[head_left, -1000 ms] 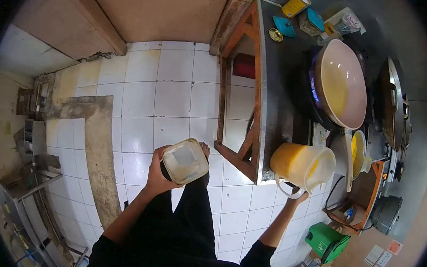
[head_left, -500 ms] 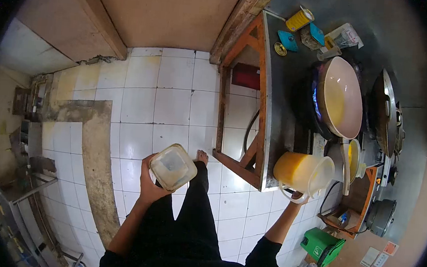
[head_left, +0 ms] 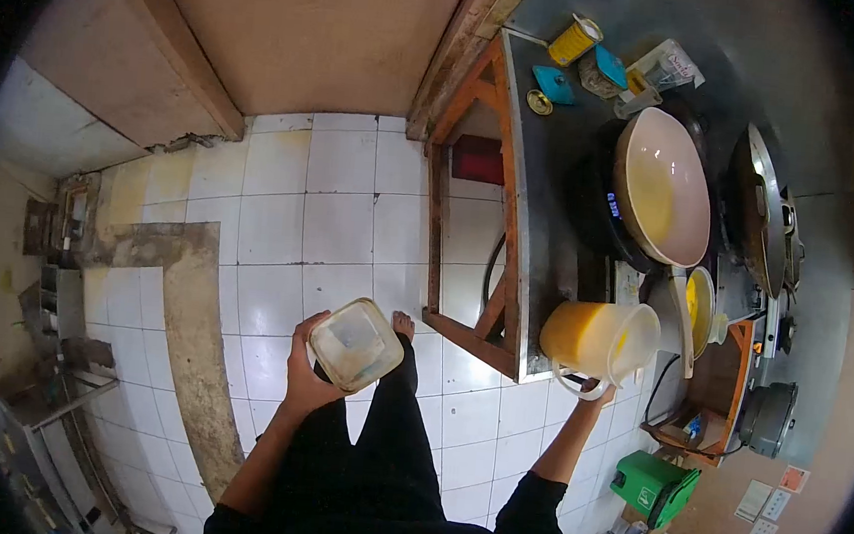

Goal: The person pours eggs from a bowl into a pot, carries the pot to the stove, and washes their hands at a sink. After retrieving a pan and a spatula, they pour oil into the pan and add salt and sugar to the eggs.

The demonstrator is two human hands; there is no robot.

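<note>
My left hand (head_left: pixel 312 378) is wrapped round the side of a square, cloudy plastic container (head_left: pixel 355 346), held above the floor in front of my legs. My right hand (head_left: pixel 595 393) grips the handle of a clear plastic jug (head_left: pixel 582 336) with orange-yellow liquid inside. The jug overlaps the near corner of the metal counter (head_left: pixel 546 246). Beyond it, a pale pink frying pan (head_left: pixel 666 190) with a yellowish film on its base sits on a black cooker (head_left: pixel 603 203), its handle (head_left: pixel 685 333) pointing back toward the jug.
A yellow can (head_left: pixel 574 41), a turquoise lid (head_left: pixel 553 84) and a lidded jar (head_left: pixel 603 72) stand at the counter's far end. Right of the jug is a bowl with yellow contents (head_left: pixel 700 307). A dark wok (head_left: pixel 757 213) leans farther right. A green bin (head_left: pixel 652 488) stands below.
The view has shifted slightly, so counter and pan appear farther left. The container sits a little farther right and lower in view. Both hands keep their holds.
</note>
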